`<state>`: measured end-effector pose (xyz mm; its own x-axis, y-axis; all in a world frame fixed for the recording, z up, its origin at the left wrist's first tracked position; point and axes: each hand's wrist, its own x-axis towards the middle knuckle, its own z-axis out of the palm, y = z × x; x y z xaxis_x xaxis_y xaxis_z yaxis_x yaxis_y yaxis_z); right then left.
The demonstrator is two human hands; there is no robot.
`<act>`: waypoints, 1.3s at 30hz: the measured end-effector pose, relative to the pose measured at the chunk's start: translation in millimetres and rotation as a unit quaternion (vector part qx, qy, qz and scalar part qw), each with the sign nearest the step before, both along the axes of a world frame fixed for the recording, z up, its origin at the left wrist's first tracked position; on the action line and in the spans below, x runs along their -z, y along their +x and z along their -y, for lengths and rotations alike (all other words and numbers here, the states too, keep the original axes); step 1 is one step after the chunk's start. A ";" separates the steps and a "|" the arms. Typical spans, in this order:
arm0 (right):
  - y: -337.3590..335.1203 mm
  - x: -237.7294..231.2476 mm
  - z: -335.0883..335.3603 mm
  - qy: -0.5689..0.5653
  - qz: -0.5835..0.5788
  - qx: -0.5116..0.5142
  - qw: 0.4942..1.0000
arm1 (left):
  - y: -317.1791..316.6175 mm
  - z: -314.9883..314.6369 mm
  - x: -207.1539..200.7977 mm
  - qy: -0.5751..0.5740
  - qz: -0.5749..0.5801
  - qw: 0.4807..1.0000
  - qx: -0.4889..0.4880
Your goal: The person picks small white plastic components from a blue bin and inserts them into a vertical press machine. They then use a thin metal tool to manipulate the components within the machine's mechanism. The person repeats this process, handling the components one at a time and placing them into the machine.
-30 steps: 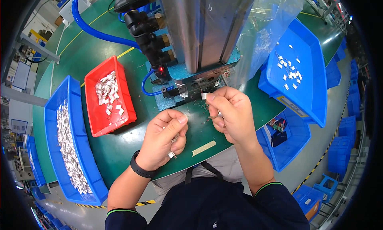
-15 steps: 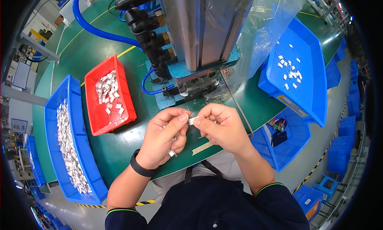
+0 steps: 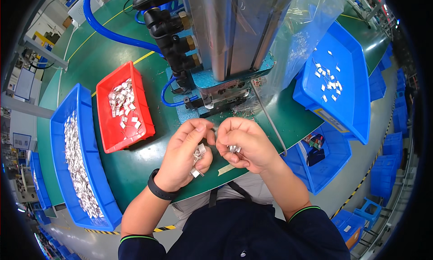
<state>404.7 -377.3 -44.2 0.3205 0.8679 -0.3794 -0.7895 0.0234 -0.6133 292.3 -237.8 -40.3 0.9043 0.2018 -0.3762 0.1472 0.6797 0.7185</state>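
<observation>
My left hand (image 3: 185, 147) is closed around several small white block-shaped parts with wire leads (image 3: 197, 155), its thumb and forefinger pressed together at the top. Close to its right, my right hand (image 3: 249, 145) curls its fingers around white parts of the same kind (image 3: 234, 149), mostly hidden by the fingers. A narrow gap separates the hands, just above the green table's (image 3: 155, 174) near edge. Right in front of them stands a pneumatic press (image 3: 234, 39) with a teal base plate, small scraps lying around its foot.
To the left, a red bin (image 3: 107, 138) and a long blue bin (image 3: 103, 181) hold white parts. A blue bin (image 3: 336, 52) with several scattered parts stands at right, above another blue bin (image 3: 331, 172). A metal rod (image 3: 269, 119) slants beside the press, near a clear plastic bag (image 3: 302, 48).
The white part that was pinched between my two hands no longer shows there. My right hand has turned and curled inward, and parts now show in its fingers.
</observation>
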 end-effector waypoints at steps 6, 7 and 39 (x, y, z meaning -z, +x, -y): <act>-5.8 1.8 -4.3 -0.075 0.302 0.004 0.950 | 1.5 2.8 -0.6 0.039 -0.007 0.999 -0.015; -6.3 -1.1 -5.4 -0.084 0.333 -0.022 0.939 | 1.6 3.6 -1.4 0.045 -0.012 0.999 -0.017; -2.4 -16.8 12.8 -0.101 0.265 0.041 0.958 | -2.5 0.1 -0.6 0.042 -0.011 0.999 0.018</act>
<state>402.3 -390.0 -27.4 0.5790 0.7573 -0.3022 -0.3664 -0.0895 -0.9262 289.8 -237.9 -39.7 0.9034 0.2012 -0.3787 0.1862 0.6116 0.7690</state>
